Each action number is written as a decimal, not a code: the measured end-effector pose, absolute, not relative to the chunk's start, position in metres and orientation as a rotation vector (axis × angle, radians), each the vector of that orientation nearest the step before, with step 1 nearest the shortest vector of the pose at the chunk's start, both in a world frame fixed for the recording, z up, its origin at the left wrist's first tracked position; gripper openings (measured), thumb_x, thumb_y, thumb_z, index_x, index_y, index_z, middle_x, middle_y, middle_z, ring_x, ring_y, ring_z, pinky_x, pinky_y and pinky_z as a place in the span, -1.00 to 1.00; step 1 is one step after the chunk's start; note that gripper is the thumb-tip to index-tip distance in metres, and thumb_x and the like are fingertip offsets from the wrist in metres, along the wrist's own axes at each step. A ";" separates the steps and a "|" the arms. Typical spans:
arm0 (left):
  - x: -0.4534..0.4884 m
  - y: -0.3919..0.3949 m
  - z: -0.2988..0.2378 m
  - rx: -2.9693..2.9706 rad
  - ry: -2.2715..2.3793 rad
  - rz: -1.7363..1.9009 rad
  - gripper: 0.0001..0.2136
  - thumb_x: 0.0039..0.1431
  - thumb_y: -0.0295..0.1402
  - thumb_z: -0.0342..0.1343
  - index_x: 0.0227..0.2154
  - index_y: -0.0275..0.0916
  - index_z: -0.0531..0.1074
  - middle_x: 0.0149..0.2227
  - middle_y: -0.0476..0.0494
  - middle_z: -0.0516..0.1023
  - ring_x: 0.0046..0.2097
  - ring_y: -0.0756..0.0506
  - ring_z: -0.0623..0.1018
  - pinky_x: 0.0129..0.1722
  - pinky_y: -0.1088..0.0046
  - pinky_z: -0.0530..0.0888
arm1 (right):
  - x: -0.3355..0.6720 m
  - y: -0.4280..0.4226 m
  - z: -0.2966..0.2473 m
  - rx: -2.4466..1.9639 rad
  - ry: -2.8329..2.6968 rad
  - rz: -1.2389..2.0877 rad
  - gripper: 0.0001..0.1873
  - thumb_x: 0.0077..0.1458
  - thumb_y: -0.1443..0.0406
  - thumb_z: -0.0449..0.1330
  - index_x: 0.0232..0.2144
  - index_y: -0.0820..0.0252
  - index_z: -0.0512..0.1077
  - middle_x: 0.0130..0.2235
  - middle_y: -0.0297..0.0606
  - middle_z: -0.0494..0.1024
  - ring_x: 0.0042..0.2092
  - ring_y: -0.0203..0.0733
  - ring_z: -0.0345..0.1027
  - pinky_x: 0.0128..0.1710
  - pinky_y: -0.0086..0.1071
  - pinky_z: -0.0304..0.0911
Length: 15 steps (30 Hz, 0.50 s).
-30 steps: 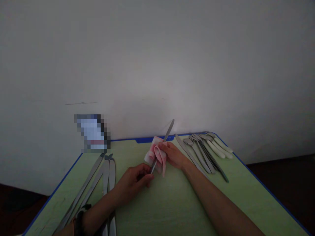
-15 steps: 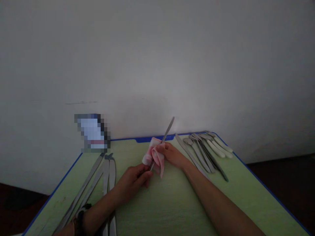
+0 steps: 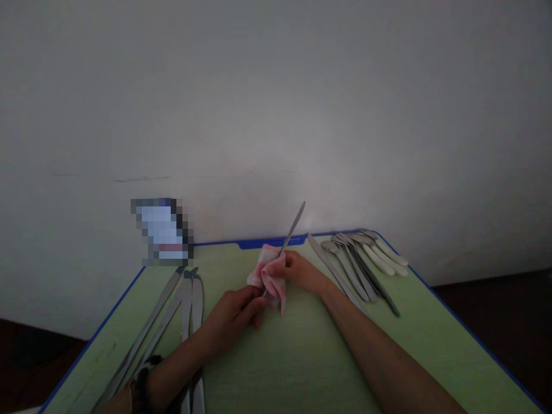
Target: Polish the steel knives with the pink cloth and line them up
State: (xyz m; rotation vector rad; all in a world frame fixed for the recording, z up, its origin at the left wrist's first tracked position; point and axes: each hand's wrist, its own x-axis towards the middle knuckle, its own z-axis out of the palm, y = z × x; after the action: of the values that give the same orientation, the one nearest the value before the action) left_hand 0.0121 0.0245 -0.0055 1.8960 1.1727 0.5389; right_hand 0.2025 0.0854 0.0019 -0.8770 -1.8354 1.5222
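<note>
Green laminate with a blue rim is covering the bench [image 3: 302, 362], and both forearms are reaching out over it from the near edge. A dark band [image 3: 141, 382] is sitting on the left wrist. The left hand [image 3: 235, 311] is closing around the handle end of a table knife [image 3: 294, 225], just above the bench top near its middle. Just beyond, the right hand [image 3: 302, 271] is pinching a pink cloth [image 3: 268, 276] around the knife's shaft — the fingers are pressing together through the fabric, and the blade is sticking out past them, tilting up and away to the right. To the left, several long metal utensils [image 3: 190, 296] are lying side by side. Farther off on the right, a heap of cutlery [image 3: 356, 261] is lying near the far corner — some pieces with white handles [image 3: 386, 257]. A plain pale wall [image 3: 276, 103] is rising behind the bench.
</note>
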 end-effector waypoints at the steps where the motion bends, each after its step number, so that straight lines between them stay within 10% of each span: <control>1: 0.012 0.024 -0.005 1.897 1.175 0.540 -0.67 0.24 -0.16 -0.16 -0.53 -0.21 0.32 -0.60 0.04 0.40 -0.52 -0.01 0.37 -0.45 0.53 0.25 | 0.202 0.085 0.002 -0.869 -1.811 1.546 -0.50 -0.05 -0.09 0.19 -0.47 0.28 0.46 -0.53 -0.31 0.45 -0.44 -0.26 0.30 -0.40 -0.41 0.20; 15: 0.012 0.026 -0.010 1.888 1.212 0.557 -0.64 0.25 -0.14 -0.14 -0.54 -0.22 0.35 -0.62 0.04 0.40 -0.54 0.00 0.35 -0.48 0.54 0.24 | 0.201 0.085 -0.002 -0.826 -1.658 1.721 -0.61 -0.28 0.12 0.39 -0.42 0.27 0.48 -0.46 -0.33 0.49 -0.38 -0.26 0.32 -0.35 -0.41 0.22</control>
State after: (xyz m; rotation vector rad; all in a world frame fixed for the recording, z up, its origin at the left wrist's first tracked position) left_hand 0.0117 0.0261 -0.0098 1.8877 1.2123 0.5569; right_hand 0.2008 0.0850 -0.0017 -0.8263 -1.6583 1.7207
